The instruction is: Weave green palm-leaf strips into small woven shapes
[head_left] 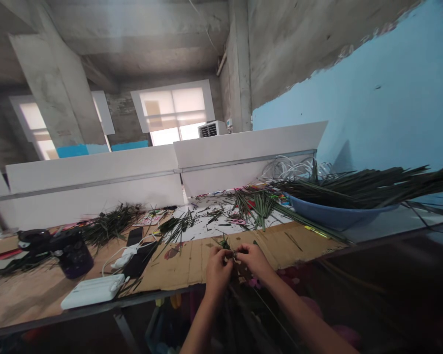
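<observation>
The L hand & R hand are close together, low in the middle, just over the front edge of the worktop. The L hand pinches a small green leaf pc w/ thumb & finger. The R hand is pinching too, thumb & finger tips pressed in on the same pc from the other side. The leaf pc is btwn the 2 hands & pokes up past the L fingers. It's tiny, so can't tell its full shape.

Behind the hands a brown cardboard sheet lies flat along the front edge. Past it is a white sheet w/ lots of cut green bits on it, & a bunch of leaf strips nr its R side. A pink tool lies there too.

Over on the R, a blue basin has a big pile of long green leaves in it, w/ ends sticking out over the rim. White wire loops are behind it.

On the L: a white power bank nr the edge, a white cable, a dark cup, & a messy leaf heap farther back.
</observation>
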`<move>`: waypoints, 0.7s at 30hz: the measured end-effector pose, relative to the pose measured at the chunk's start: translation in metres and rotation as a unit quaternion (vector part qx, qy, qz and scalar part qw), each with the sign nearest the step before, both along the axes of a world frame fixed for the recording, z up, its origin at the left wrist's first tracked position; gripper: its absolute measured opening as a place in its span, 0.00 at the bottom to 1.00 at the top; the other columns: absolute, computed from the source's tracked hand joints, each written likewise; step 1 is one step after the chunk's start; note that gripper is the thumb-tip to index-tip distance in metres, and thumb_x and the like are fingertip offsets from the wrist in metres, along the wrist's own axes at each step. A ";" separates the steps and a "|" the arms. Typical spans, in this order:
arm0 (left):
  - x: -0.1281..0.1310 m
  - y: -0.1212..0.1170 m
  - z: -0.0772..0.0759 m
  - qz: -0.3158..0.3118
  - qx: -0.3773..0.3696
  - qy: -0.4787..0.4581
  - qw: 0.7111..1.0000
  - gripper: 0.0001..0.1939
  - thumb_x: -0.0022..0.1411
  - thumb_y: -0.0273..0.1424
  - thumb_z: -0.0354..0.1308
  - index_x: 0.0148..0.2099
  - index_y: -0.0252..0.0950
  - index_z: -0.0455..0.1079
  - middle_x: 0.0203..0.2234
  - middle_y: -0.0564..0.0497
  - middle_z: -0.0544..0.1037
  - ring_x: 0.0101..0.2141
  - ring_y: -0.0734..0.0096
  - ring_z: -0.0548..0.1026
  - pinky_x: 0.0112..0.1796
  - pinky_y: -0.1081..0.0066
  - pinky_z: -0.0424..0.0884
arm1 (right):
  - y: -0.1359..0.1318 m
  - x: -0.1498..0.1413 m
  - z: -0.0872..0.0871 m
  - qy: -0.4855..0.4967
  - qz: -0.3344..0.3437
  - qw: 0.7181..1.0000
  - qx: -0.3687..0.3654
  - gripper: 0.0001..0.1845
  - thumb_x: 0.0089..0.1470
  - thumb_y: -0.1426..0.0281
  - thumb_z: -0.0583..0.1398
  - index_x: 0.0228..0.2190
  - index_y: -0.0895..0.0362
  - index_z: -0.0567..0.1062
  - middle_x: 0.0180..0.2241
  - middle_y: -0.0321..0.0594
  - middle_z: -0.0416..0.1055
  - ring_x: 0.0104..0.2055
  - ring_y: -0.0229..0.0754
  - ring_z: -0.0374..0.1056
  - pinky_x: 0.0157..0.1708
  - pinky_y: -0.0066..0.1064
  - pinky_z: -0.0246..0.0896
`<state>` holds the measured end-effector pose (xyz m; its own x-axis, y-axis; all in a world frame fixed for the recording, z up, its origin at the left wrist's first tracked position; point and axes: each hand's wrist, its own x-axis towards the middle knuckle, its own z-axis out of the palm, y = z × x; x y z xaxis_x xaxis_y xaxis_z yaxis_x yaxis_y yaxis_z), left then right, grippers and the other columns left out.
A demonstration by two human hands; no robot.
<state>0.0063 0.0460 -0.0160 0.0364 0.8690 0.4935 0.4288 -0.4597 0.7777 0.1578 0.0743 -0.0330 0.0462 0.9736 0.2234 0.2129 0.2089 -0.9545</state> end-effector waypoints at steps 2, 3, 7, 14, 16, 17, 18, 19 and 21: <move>0.002 0.001 -0.001 0.005 0.003 0.020 1.000 0.10 0.53 0.23 0.58 0.34 0.38 0.78 0.35 0.48 0.74 0.40 0.60 0.75 0.42 0.65 0.68 | 0.000 0.000 0.000 0.007 0.004 1.000 0.001 0.06 0.39 0.67 0.63 0.22 0.57 0.77 0.18 0.31 0.70 0.22 0.39 0.64 0.23 0.27 0.54; 0.003 0.001 -0.002 0.006 0.005 0.029 1.000 0.09 0.53 0.22 0.58 0.34 0.38 0.78 0.35 0.48 0.73 0.40 0.60 0.75 0.42 0.65 0.68 | -0.001 0.000 -0.001 0.010 0.005 1.000 0.000 0.06 0.40 0.67 0.63 0.22 0.57 0.77 0.18 0.31 0.70 0.21 0.39 0.64 0.23 0.27 0.54; 0.004 0.002 -0.004 0.014 0.013 0.059 0.998 0.09 0.53 0.20 0.57 0.32 0.38 0.75 0.35 0.49 0.73 0.39 0.62 0.74 0.41 0.67 0.67 | -0.002 0.000 -0.001 0.025 0.006 1.000 0.000 0.06 0.40 0.67 0.62 0.23 0.57 0.75 0.17 0.29 0.66 0.19 0.37 0.61 0.21 0.26 0.52; 0.003 0.000 -0.007 0.039 0.014 0.100 0.994 0.09 0.55 0.19 0.56 0.32 0.36 0.73 0.35 0.48 0.72 0.37 0.62 0.74 0.39 0.68 0.66 | -0.004 0.002 0.003 0.060 0.006 0.998 0.002 0.06 0.37 0.66 0.60 0.21 0.55 0.72 0.17 0.28 0.64 0.19 0.36 0.58 0.19 0.26 0.49; 0.002 0.000 -0.007 0.044 0.015 0.109 0.993 0.08 0.55 0.19 0.55 0.32 0.36 0.73 0.35 0.47 0.72 0.37 0.62 0.74 0.39 0.68 0.66 | -0.004 0.004 0.004 0.073 0.012 0.997 0.001 0.06 0.38 0.66 0.60 0.21 0.55 0.72 0.17 0.28 0.63 0.18 0.36 0.58 0.19 0.27 0.50; 0.001 0.000 -0.007 0.046 0.015 0.113 0.992 0.08 0.56 0.19 0.55 0.32 0.36 0.72 0.35 0.47 0.72 0.37 0.62 0.74 0.39 0.68 0.66 | -0.003 0.005 0.005 0.079 0.014 0.997 0.001 0.05 0.38 0.66 0.60 0.21 0.55 0.71 0.17 0.28 0.63 0.18 0.36 0.58 0.19 0.27 0.51; 0.001 0.000 -0.007 0.048 0.016 0.117 0.992 0.08 0.56 0.19 0.55 0.32 0.36 0.72 0.35 0.47 0.72 0.37 0.62 0.74 0.39 0.68 0.66 | -0.003 0.006 0.004 0.085 0.014 0.996 0.001 0.05 0.39 0.66 0.60 0.21 0.55 0.71 0.17 0.27 0.63 0.18 0.36 0.58 0.19 0.27 0.51; 0.000 0.000 -0.007 0.051 0.016 0.121 0.991 0.08 0.57 0.19 0.55 0.31 0.36 0.72 0.35 0.47 0.72 0.37 0.62 0.73 0.39 0.68 0.65 | -0.002 0.007 0.004 0.090 0.014 0.996 0.001 0.05 0.40 0.66 0.61 0.22 0.55 0.71 0.17 0.27 0.63 0.18 0.36 0.58 0.19 0.27 0.52; 0.000 0.000 -0.007 0.054 0.017 0.129 0.990 0.09 0.57 0.19 0.54 0.31 0.37 0.72 0.34 0.47 0.72 0.36 0.63 0.73 0.38 0.68 0.65 | 0.001 0.009 0.002 0.099 0.012 0.995 0.000 0.07 0.46 0.66 0.63 0.24 0.56 0.72 0.17 0.27 0.64 0.18 0.34 0.57 0.20 0.26 0.52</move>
